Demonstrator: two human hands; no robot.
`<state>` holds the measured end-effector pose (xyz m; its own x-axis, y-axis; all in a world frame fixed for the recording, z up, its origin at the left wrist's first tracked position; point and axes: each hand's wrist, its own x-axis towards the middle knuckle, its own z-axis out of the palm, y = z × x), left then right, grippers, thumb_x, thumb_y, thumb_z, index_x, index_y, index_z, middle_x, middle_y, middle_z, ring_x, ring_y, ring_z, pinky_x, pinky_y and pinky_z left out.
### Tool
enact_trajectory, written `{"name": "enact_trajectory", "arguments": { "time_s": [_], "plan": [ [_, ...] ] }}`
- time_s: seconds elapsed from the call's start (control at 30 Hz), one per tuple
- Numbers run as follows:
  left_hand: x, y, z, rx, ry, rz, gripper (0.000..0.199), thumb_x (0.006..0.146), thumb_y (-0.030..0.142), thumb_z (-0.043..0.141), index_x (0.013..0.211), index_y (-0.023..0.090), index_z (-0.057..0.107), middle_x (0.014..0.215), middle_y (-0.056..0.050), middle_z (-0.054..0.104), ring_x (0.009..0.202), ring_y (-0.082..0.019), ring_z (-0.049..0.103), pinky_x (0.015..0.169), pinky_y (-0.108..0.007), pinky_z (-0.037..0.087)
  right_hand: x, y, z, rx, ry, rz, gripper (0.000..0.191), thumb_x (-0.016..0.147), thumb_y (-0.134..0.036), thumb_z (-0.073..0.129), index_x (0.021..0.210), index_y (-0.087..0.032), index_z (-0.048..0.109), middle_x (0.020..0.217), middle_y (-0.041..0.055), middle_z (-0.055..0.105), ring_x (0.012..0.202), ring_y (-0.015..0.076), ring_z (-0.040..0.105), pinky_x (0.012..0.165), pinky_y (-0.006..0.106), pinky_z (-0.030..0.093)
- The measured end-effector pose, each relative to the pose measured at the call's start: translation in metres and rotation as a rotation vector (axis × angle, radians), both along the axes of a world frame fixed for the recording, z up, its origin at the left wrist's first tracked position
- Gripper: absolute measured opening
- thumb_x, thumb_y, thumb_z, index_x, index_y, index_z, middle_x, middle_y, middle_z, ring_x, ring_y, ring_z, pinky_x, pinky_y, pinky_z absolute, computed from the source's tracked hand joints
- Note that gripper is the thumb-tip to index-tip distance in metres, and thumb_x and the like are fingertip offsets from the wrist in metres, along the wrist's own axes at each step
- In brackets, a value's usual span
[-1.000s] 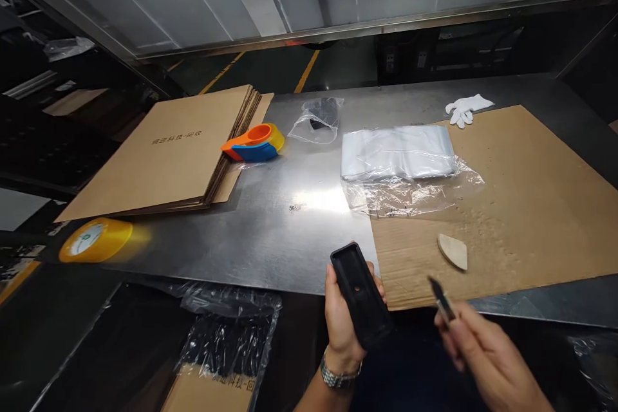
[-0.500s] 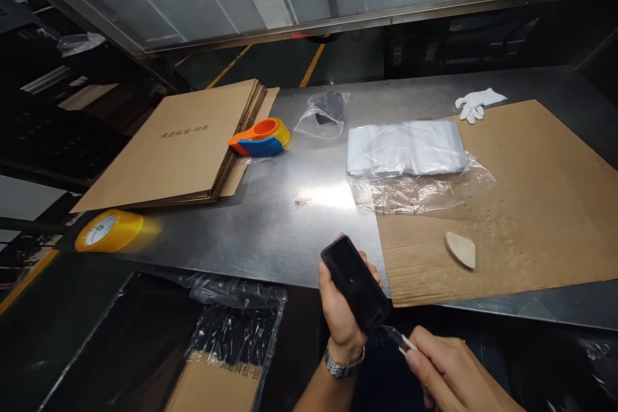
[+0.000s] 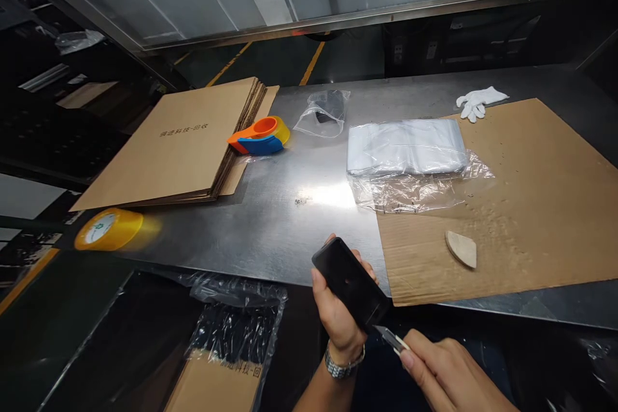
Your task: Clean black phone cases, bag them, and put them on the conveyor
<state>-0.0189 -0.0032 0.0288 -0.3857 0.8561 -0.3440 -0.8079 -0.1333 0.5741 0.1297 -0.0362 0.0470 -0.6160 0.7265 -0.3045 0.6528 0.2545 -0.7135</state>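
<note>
My left hand [image 3: 338,318] is wrapped round a black rectangular case-like part [image 3: 350,283], held tilted just off the table's front edge. It looks like a shallow plastic shell with a raised rim; its exact kind I cannot make out. A craft knife [image 3: 390,338] with a pale handle is pinched in my right hand [image 3: 434,364]. The blade tip is at the lower end of the black part; whether it touches is hard to tell. A metal-banded watch [image 3: 344,367] sits on my left wrist.
On the metal table [image 3: 270,232] lie a cardboard stack [image 3: 193,141], an orange-blue tape dispenser [image 3: 261,136], a yellow tape roll [image 3: 110,230], a bagged black piece [image 3: 331,106], clear plastic bags [image 3: 405,147], a cardboard sheet [image 3: 545,206], a wedge-shaped piece [image 3: 462,249] and a white glove [image 3: 477,104].
The black part has shifted slightly left and turned in my left hand. My right hand has moved the knife a little left, keeping its tip by the part's lower end.
</note>
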Motion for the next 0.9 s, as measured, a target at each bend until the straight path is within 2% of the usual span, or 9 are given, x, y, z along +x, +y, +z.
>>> {"name": "enact_trajectory", "arguments": {
  "time_s": [0.13,0.3,0.5,0.7,0.9],
  "plan": [
    [0.001,-0.001,0.002,-0.005,0.026,0.018,0.042,0.08,0.053,0.046,0.115,0.03,0.054,0.078,-0.003,0.057,0.059,-0.016,0.053,0.052,-0.026,0.044,0.0,0.0,0.0,-0.03,-0.069,0.037,0.04,0.096,-0.037,0.018,0.078,-0.023,0.05,0.058,-0.0021,0.056,0.05,0.0145,0.055,0.046,0.023,0.038],
    [0.004,-0.002,0.006,-0.031,0.124,0.093,0.043,0.076,0.057,0.051,0.11,0.031,0.056,0.075,-0.001,0.058,0.058,-0.015,0.052,0.052,-0.026,0.044,0.0,-0.002,-0.009,-0.082,-0.144,0.102,0.039,0.096,-0.038,0.016,0.075,-0.023,0.045,0.056,-0.0022,0.05,0.047,0.0146,0.049,0.046,0.024,0.033],
    [0.006,-0.003,0.005,0.013,0.197,0.131,0.044,0.075,0.057,0.051,0.11,0.032,0.057,0.076,-0.001,0.059,0.059,-0.016,0.052,0.053,-0.027,0.045,0.0,-0.005,-0.017,-0.066,-0.154,0.099,0.036,0.096,-0.037,0.017,0.075,-0.022,0.042,0.055,-0.0029,0.046,0.046,0.0132,0.045,0.045,0.023,0.029],
    [0.007,-0.004,0.004,0.029,0.196,0.148,0.042,0.075,0.056,0.052,0.109,0.031,0.058,0.076,-0.001,0.059,0.06,-0.016,0.052,0.053,-0.027,0.045,-0.002,-0.003,-0.014,-0.093,-0.169,0.125,0.036,0.096,-0.036,0.018,0.074,-0.021,0.043,0.054,-0.003,0.044,0.045,0.0124,0.044,0.043,0.022,0.028],
    [0.006,-0.005,0.004,0.025,0.191,0.167,0.042,0.073,0.057,0.054,0.107,0.032,0.059,0.078,-0.001,0.059,0.06,-0.016,0.053,0.052,-0.027,0.046,-0.003,-0.001,-0.009,-0.054,-0.162,0.111,0.037,0.096,-0.035,0.02,0.073,-0.021,0.046,0.055,-0.0018,0.05,0.049,0.0136,0.051,0.044,0.021,0.034]
  ]
}}
